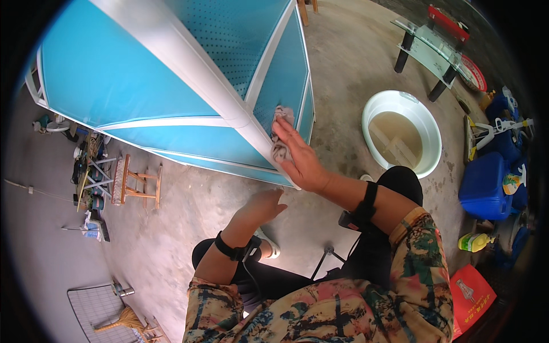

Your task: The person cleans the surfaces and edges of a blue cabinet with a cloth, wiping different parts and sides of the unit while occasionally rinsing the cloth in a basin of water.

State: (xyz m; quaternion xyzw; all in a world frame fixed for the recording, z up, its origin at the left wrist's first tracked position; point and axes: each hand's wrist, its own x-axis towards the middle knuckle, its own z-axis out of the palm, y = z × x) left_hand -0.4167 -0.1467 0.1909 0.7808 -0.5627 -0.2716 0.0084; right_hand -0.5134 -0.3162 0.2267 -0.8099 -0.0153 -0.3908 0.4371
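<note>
A tall blue panelled cabinet point(128, 81) with white frame strips stands before me. My right hand point(300, 156) presses a crumpled, pale pinkish cloth point(282, 148) against its blue side panel, beside the white corner post point(214, 88). The fingers lie over the cloth, pointing up along the panel. Below the cabinet's lower edge, my left hand point(262, 206) hangs in the air with nothing in it, thumb and fingers apart. Rows of small holes mark one upper panel point(227, 34). To the right, a white plastic basin point(431, 141) holds murky water with pale flat pieces in it.
A glass-topped low table point(429, 43) is at the upper right. Along the right stand a blue jerrycan point(484, 184), a yellow-green bottle point(474, 242) and a red bag point(472, 296). Wooden stools point(143, 182) are at left, a straw broom point(124, 319) at lower left.
</note>
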